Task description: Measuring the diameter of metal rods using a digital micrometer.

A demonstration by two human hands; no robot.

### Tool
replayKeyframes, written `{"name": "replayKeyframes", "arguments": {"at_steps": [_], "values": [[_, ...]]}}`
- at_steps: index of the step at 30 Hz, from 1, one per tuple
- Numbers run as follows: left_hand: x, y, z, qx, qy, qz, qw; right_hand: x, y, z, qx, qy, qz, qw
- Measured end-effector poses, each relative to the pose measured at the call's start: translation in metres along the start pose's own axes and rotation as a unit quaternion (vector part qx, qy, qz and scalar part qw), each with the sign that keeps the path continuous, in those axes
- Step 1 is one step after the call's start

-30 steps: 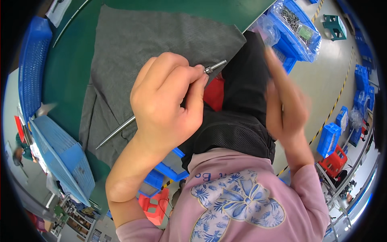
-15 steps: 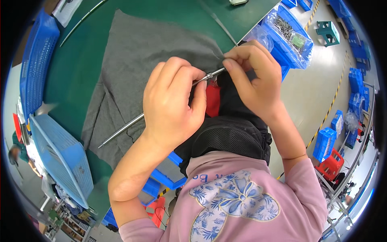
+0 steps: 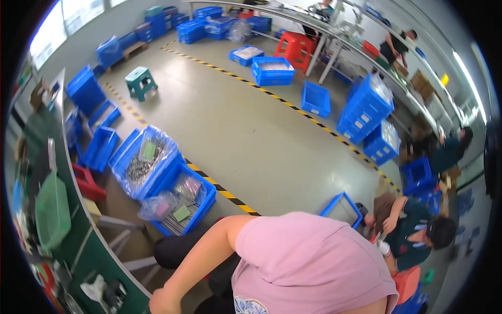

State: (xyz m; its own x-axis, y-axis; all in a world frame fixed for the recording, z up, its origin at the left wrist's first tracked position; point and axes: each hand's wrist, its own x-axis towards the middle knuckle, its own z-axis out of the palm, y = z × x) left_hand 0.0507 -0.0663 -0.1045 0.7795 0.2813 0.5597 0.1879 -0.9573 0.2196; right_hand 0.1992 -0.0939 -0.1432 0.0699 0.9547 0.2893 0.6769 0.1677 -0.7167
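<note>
My right hand (image 3: 165,300) is at the bottom of the head view, beside the edge of the green table (image 3: 107,256). Its fingers are hidden or cut off by the picture's edge, so I cannot make out what it holds, if anything. The bent right arm (image 3: 209,255) comes from a pink sleeve. My left hand is out of view. Beyond the arm, a blue bin (image 3: 208,203) holds thin metal rods and bagged parts. Next to it, another plastic-lined blue bin (image 3: 119,168) holds many small metal parts (image 3: 140,168).
A green basket (image 3: 53,212) lies on the table. On the floor are a green stool (image 3: 140,82), a red stool (image 3: 294,49), stacked blue crates (image 3: 361,112) and yellow-black tape lines (image 3: 267,94). A seated co-worker (image 3: 413,230) is at the right.
The view has swung right, from the table to the floor and bins. The metal rod, grey cloth and left hand have left the picture; the right hand now shows at the bottom.
</note>
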Motion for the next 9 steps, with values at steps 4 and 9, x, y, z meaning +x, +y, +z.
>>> {"name": "replayKeyframes", "arguments": {"at_steps": [4,9], "values": [[-0.010,-0.017,0.002,-0.030,0.002,-0.036,0.999,0.009,-0.003,0.009,0.030,0.017,0.020,0.999],[-0.007,-0.032,-0.003,-0.016,0.047,-0.080,0.996,0.019,-0.011,-0.018,0.000,0.065,0.239,0.969]]}}
